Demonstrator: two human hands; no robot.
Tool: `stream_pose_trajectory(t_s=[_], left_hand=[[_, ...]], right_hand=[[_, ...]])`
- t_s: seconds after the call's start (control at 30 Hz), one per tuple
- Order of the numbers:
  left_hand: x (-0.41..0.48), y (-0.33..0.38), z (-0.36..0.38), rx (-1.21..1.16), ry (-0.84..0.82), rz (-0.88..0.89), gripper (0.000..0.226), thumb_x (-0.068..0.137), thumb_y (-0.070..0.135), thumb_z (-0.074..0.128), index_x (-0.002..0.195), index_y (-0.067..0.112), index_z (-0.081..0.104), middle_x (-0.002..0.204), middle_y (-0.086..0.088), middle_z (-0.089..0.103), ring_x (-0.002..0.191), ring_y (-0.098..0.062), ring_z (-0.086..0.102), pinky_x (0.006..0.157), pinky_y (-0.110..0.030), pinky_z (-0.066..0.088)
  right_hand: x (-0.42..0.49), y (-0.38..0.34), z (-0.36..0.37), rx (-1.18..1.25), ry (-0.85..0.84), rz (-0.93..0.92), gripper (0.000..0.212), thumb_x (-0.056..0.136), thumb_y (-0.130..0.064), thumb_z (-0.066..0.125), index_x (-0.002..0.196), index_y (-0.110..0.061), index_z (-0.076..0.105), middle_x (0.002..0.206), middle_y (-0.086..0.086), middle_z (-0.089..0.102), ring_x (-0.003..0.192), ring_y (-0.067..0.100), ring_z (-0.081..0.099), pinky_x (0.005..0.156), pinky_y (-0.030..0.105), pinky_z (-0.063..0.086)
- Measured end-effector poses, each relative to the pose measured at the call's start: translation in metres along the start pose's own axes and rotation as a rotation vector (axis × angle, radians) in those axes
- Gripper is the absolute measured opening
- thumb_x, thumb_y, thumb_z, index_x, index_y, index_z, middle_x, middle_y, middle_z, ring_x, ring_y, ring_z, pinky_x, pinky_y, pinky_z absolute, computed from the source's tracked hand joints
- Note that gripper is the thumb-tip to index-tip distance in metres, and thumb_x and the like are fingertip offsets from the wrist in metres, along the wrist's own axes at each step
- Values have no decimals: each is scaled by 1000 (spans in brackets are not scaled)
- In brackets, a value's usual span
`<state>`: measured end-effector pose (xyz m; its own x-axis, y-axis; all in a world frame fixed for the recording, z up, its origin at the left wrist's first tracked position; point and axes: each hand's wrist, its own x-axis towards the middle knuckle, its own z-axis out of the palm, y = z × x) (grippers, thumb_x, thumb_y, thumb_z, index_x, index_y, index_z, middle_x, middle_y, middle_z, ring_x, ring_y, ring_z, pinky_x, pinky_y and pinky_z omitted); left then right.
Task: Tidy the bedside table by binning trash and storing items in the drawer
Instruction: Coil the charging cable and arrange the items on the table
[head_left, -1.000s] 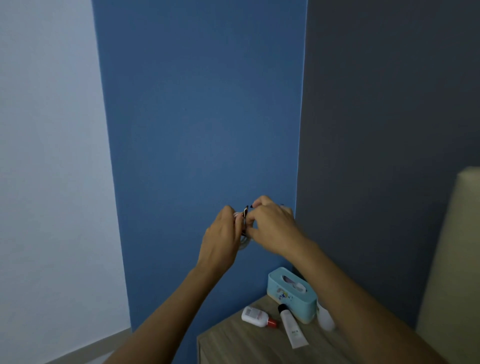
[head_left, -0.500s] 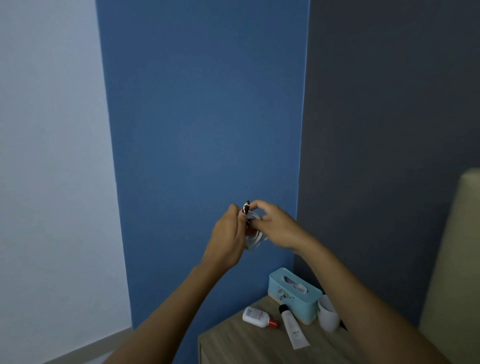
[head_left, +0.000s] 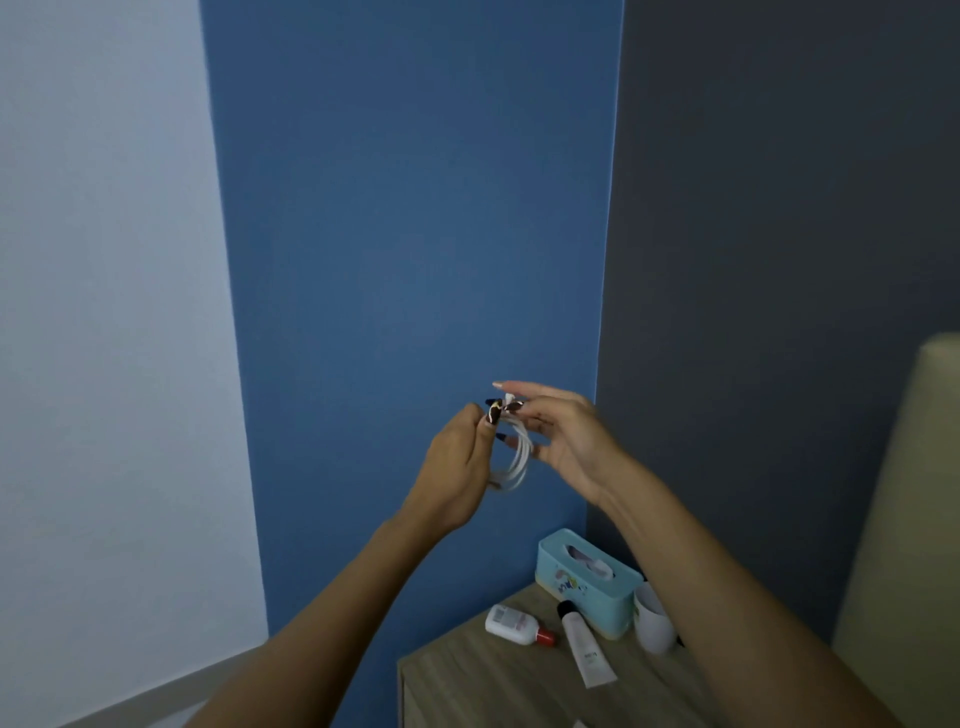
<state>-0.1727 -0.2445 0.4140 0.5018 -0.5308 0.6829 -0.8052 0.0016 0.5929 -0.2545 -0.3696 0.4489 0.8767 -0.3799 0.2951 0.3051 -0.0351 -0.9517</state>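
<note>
Both left hand (head_left: 457, 467) and right hand (head_left: 569, 441) pinch a white cable (head_left: 517, 462), fingers (head_left: 467, 423) curled (right forefinger straight).

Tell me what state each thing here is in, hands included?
cable: coiled in loops, held up in the air.
left hand: pinches the coil.
right hand: thumb on the coil's top, forefinger straight.
tissue box: upright, a tissue in its slot.
bottle: lying down, red cap on.
tube: lying flat, black cap on.
cup: upright.

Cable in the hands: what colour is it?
White. The coiled cable shows best in the head view, the only one.
</note>
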Motion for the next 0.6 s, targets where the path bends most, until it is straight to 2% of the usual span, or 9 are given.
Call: stream_pose_trajectory(t_s=[0.1, 0.2, 0.27, 0.3, 0.33, 0.37, 0.43, 0.5, 0.6], left_hand=[[-2, 2, -6, -86, 93, -69, 36, 103, 35, 29, 73, 18, 38, 64, -1, 44, 56, -14, 40, 55, -34, 37], [-5, 1, -12, -185, 146, -181, 39, 102, 40, 29, 75, 14, 40, 63, -1, 42, 55, -14, 38, 51, -27, 36], [-6, -2, -15, -239, 135, -241, 38, 102, 37, 28, 76, 12, 40, 65, -1, 42, 56, -14, 38, 50, -21, 37], [-6, -4, -16, -265, 121, -277, 38, 102, 37, 28, 76, 12, 41, 66, -1, 42, 58, -15, 39, 52, -22, 39], [-6, -6, -18, -295, 100, -314, 37, 101, 37, 29, 77, 12, 42, 68, -3, 43, 61, -18, 42, 57, -30, 43], [-5, -5, -19, -318, 78, -342, 35, 99, 37, 29, 77, 13, 43, 70, -5, 45, 65, -21, 44, 61, -39, 45], [-7, -2, -22, -342, 45, -371, 33, 96, 35, 29, 78, 14, 47, 76, -8, 48, 71, -26, 50, 68, -50, 51], [-9, 4, -24, -366, 27, -390, 30, 98, 32, 33, 84, 15, 53, 83, -9, 52, 77, -30, 59, 70, -48, 55], [-13, 11, -30, -458, 11, -444, 22, 98, 31, 45, 101, 12, 55, 99, -14, 59, 84, -29, 67, 69, -36, 59]], right_hand=[[-6, 4, 1, -119, -22, -56, 35, 91, -11, 57, 122, -25, 64, 116, 3, 70, 110, 16, 63, 91, 35, 51], [-14, 13, 7, -386, 88, -141, 41, 89, -24, 65, 128, -35, 57, 124, -4, 63, 103, 10, 66, 87, 33, 56], [-20, 21, 10, -474, 131, -213, 45, 86, -30, 68, 129, -35, 57, 127, -8, 60, 96, 8, 69, 86, 34, 57], [-23, 25, 13, -480, 136, -234, 45, 85, -30, 69, 129, -33, 57, 126, -9, 61, 94, 8, 70, 84, 33, 57], [-26, 27, 15, -460, 137, -233, 44, 86, -27, 69, 129, -30, 59, 122, -6, 65, 93, 9, 70, 81, 31, 58], [-29, 29, 17, -409, 135, -214, 42, 87, -22, 68, 128, -25, 60, 115, -1, 69, 91, 11, 71, 77, 29, 58], [-34, 27, 21, -310, 139, -174, 36, 89, -13, 64, 125, -17, 63, 96, 7, 75, 85, 16, 73, 70, 26, 58], [-38, 23, 23, -268, 177, -169, 33, 89, -9, 64, 123, -12, 64, 89, 9, 75, 82, 18, 73, 68, 27, 58], [-46, 17, 23, -209, 237, -170, 30, 89, -1, 61, 118, -8, 66, 91, 13, 73, 81, 19, 73, 68, 28, 60]])
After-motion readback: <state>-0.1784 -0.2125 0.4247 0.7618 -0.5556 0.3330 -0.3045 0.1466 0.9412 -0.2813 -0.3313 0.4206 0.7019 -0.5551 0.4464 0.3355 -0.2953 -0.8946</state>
